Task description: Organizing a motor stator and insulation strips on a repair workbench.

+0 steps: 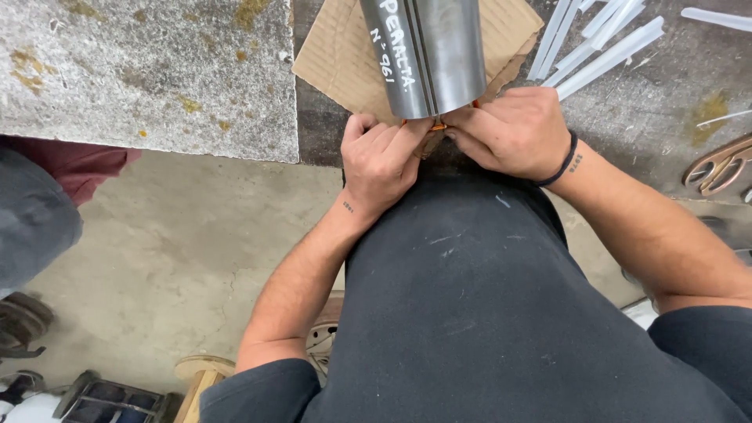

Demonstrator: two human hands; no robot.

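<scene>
A grey metal cylinder [427, 51] with white writing on its side lies on a sheet of brown cardboard [337, 59] at the bench edge. Both hands press against its near end. My left hand [381, 160] is curled into a fist-like grip just below the cylinder's rim. My right hand [513, 129] pinches at the same rim, where a small bit of orange wire [439, 125] shows between the fingers. A black band circles the right wrist. What the fingers hold is mostly hidden.
A rough grey stone bench top [149, 70] fills the upper left. Several white plastic strips [603, 43] lie at upper right, and a copper-coloured metal piece [717, 164] sits at the right edge. Another person's clothing [39, 211] is at left. Wooden spools and machine parts lie on the concrete floor [188, 258].
</scene>
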